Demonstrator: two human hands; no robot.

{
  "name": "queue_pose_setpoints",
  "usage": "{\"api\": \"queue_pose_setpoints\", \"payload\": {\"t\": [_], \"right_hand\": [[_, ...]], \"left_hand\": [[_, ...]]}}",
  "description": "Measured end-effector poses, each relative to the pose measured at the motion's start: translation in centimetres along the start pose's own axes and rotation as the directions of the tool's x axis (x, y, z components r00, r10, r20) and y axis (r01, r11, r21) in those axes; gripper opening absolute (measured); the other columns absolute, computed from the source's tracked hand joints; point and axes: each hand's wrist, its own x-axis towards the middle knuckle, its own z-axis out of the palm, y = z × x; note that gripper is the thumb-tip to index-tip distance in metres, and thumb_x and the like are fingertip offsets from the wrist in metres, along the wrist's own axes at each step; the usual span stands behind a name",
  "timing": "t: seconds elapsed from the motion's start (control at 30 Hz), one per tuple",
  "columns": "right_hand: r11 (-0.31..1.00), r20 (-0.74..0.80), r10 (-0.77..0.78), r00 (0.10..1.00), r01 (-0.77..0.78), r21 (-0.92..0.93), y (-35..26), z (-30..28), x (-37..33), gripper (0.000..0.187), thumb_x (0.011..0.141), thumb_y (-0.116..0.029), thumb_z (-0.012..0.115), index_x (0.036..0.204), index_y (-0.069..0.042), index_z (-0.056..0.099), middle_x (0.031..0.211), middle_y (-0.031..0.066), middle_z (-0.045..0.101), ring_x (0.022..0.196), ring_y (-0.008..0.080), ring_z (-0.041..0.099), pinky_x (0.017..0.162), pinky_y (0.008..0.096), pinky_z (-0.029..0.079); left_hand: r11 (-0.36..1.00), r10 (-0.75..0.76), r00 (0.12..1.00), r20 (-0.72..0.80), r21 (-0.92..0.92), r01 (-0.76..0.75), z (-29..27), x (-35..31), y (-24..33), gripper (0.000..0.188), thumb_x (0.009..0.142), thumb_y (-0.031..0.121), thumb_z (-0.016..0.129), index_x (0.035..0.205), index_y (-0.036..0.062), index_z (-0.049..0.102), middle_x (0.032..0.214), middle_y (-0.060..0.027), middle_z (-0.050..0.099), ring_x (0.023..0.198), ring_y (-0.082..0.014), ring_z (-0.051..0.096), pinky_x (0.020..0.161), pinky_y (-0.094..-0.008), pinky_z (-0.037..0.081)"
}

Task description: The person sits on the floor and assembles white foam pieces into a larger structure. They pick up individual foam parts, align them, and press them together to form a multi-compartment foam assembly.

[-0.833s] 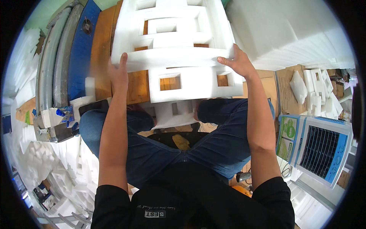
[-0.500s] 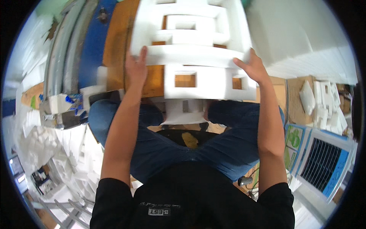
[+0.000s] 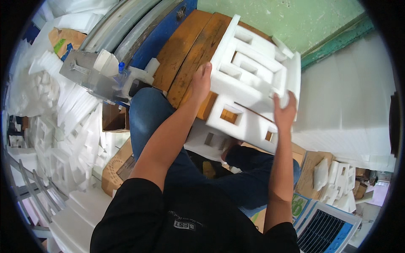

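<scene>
A large white foam packing frame (image 3: 219, 59) with rectangular cut-outs lies on the brown wooden bench (image 3: 185, 46). Its left side is gripped by my left hand (image 3: 201, 80), thumb up along the edge. At its near right corner my right hand (image 3: 285, 111) holds the wall, thumb on the inner side; some fingers are hidden. A flatter white foam piece (image 3: 215, 116) with square holes lies against the frame's near side, overhanging the bench edge. Another white foam piece (image 3: 200, 137) shows lower down between my legs.
A green wall (image 3: 274, 17) and tall stacked white foam sheets (image 3: 341, 101) bound the right. At left stand a grey box (image 3: 80, 69), a blue-capped item (image 3: 121, 67) and heaps of foam scraps (image 3: 50, 156). A printed carton (image 3: 329, 227) is at lower right.
My view has turned left-to-right, so the bench and foam appear slanted. The foam frame now rests farther back toward the green wall; both hands remain on it.
</scene>
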Motion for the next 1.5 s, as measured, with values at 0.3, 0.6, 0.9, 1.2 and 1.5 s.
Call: {"api": "queue_pose_setpoints", "payload": {"t": [0.3, 0.6, 0.9, 1.2, 1.5], "right_hand": [[0.99, 0.577, 0.107, 0.81, -0.032, -0.14, -16.7, 8.7, 6.7, 0.08, 0.083, -0.053, 0.074, 0.133, 0.007, 0.058, 0.122, 0.0291, 0.069, 0.115, 0.0421, 0.068, 0.098, 0.0483, 0.055], [0.96, 0.408, -0.065, 0.911, 0.169, -0.225, -12.8, 0.0, 7.9, 0.056, 0.079, -0.03, 0.079, 0.121, 0.004, 0.065, 0.115, 0.0272, 0.071, 0.109, 0.0413, 0.069, 0.095, 0.0486, 0.055], [0.922, 0.424, -0.346, 0.837, 0.388, -0.013, -7.3, -16.5, 1.4, 0.049, 0.082, -0.012, 0.077, 0.124, 0.006, 0.06, 0.112, 0.0251, 0.066, 0.102, 0.0437, 0.064, 0.091, 0.0462, 0.052], [0.697, 0.53, -0.45, 0.719, 0.654, -0.295, 4.7, -20.5, -2.8, 0.043, 0.084, -0.006, 0.072, 0.126, -0.004, 0.062, 0.124, 0.0177, 0.064, 0.118, 0.0381, 0.06, 0.111, 0.0535, 0.037], [0.915, 0.131, 0.401, 0.907, -0.403, -0.015, 16.6, -9.9, -5.6, 0.073, 0.094, -0.026, 0.075, 0.154, -0.002, 0.041, 0.144, 0.0282, 0.055, 0.129, 0.0404, 0.058, 0.108, 0.0437, 0.047]], "left_hand": [[0.932, -0.154, 0.935, 0.319, -0.266, 0.245, 0.4, -8.1, 1.0, 0.057, 0.111, 0.044, 0.041, 0.11, -0.0055, 0.07, 0.095, -0.0165, 0.073, 0.093, -0.02, 0.068, 0.086, -0.0346, 0.052], [0.787, -0.376, 0.845, 0.38, 0.612, 0.075, 1.7, -19.5, -4.0, 0.09, 0.082, 0.041, 0.083, 0.147, -0.0029, 0.037, 0.131, -0.0249, 0.057, 0.131, -0.0414, 0.053, 0.107, -0.0498, 0.046], [0.8, -0.449, 0.847, 0.284, 0.55, 0.24, 2.5, -10.8, -9.4, 0.074, 0.07, 0.032, 0.092, 0.133, 0.0051, 0.065, 0.118, -0.0188, 0.073, 0.112, -0.0331, 0.069, 0.099, -0.0423, 0.054], [0.812, -0.51, 0.85, -0.13, 0.253, 0.526, -2.7, 5.0, -8.1, 0.045, 0.08, 0.02, 0.081, 0.12, 0.0011, 0.071, 0.117, -0.0158, 0.073, 0.104, -0.0298, 0.071, 0.086, -0.0416, 0.056], [0.891, -0.427, 0.893, 0.141, 0.23, 0.391, -0.1, 10.1, -3.8, 0.06, 0.094, 0.043, 0.068, 0.136, 0.0007, 0.063, 0.138, -0.0208, 0.064, 0.128, -0.0347, 0.06, 0.107, -0.0439, 0.046]]}}
